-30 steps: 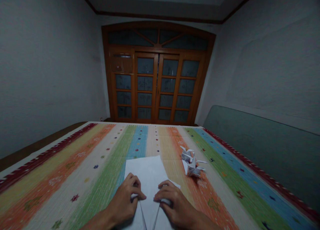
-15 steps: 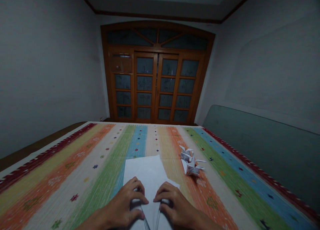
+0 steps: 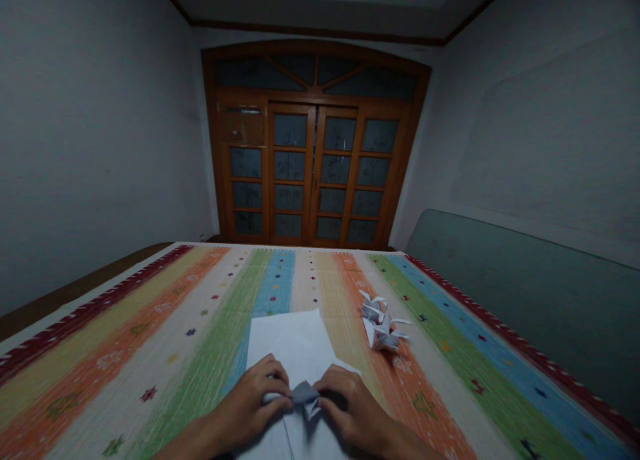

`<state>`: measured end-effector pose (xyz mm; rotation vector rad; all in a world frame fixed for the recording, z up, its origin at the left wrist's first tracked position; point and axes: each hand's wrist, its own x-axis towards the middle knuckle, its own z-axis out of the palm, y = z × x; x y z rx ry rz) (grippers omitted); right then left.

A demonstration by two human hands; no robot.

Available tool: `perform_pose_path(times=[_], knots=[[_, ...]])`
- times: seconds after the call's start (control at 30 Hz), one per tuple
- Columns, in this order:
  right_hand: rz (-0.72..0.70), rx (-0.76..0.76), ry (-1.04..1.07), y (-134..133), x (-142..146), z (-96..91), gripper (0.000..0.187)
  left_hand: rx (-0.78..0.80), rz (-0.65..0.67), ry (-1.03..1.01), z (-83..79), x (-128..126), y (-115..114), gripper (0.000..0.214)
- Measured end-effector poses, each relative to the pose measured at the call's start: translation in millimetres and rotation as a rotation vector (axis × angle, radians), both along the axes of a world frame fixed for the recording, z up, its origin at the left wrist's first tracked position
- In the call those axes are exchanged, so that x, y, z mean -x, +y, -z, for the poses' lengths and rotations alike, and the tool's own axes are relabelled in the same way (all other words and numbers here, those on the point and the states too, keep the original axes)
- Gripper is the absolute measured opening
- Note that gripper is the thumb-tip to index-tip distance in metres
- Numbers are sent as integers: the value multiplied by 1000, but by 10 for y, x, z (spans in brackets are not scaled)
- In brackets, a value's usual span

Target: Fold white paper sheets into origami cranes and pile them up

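My left hand [image 3: 245,400] and my right hand [image 3: 353,403] sit at the bottom centre of the frame, curled inward; both are closed from either side on a small folded paper shape [image 3: 305,393], which sits between my fingertips and looks grey in their shadow, with a little point hanging toward me; this shape is the thing I am working on. Under my hands lies a white paper sheet [image 3: 287,347], running from the bottom edge up to the middle of the frame; I cannot tell whether the folded shape is joined to it. Just right of the sheet, near but not touching it, an origami figure [image 3: 383,327] with spiky white points rests on the orange and cream stripes of a woven striped bedcover [image 3: 150,313], which has dark red borders along both sides and small embroidered stars. Past its right side stands a grey-green padded panel [image 3: 525,313]; at its left lies a brown wooden edge [image 3: 75,290]. At the top centre, wooden glazed doors [image 3: 310,173] stand closed beneath an arched fanlight, with a pale wall [image 3: 90,127] at the upper left.
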<state>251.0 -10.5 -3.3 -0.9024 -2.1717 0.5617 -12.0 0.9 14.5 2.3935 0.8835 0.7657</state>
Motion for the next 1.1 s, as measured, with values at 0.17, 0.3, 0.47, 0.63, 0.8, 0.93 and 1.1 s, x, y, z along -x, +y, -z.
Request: perform_pose_path(times=[0.17, 0.3, 0.47, 0.63, 0.8, 0.93, 1.1], knots=[[-49, 24, -6, -42, -59, -3, 24, -10, -30, -31, 17, -11, 9, 12], [-37, 104, -31, -47, -40, -25, 35, -4, -63, -35, 27, -22, 8, 11], [0, 171, 23, -27, 18, -1, 70, 69, -166, -84, 127, -33, -3, 55], [28, 69, -43, -39, 25, 7, 46, 41, -165, -111, 153, -58, -32, 69], [47, -33, -135, -70, 52, -44, 25, -63, -138, 47, 37, -93, -93, 19], [55, -117, -169, -87, 65, -23, 25, -123, -147, 98, -30, -85, -119, 24], [-25, -241, -215, -75, 55, 27, 27, -302, 49, 108, -147, -17, -110, 24]])
